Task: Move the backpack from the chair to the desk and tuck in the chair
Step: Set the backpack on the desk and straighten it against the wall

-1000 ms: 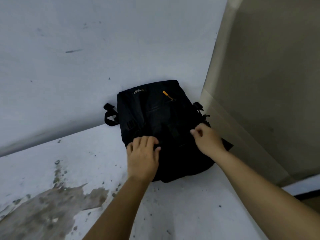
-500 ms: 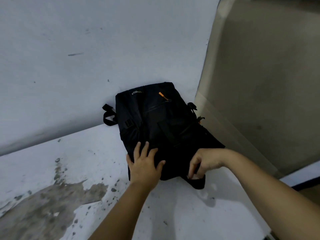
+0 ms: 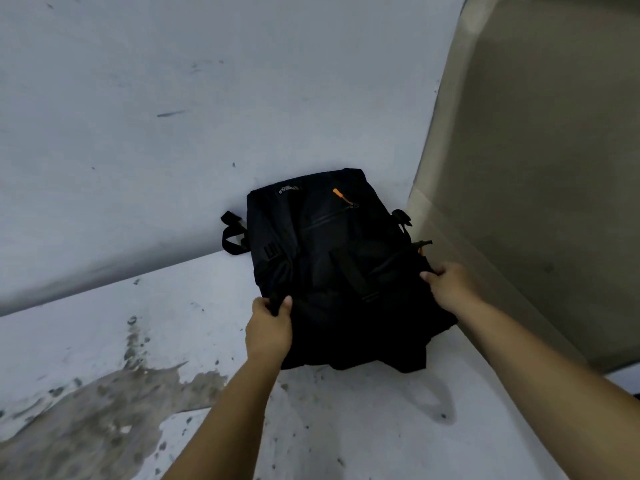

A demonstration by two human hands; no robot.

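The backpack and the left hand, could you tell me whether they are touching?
Touching: the head view shows the left hand pinching the backpack fabric.

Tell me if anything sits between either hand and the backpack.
Nothing does. The left hand grips the backpack at its left edge, and the right hand grips its right edge. The backpack already rests on the desk.

Scuffed white wall (image 3: 173, 98), beige panel (image 3: 554, 168)

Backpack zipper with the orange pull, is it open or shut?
Shut, it seems: the black fabric backpack shows a closed zip line below its orange pull.
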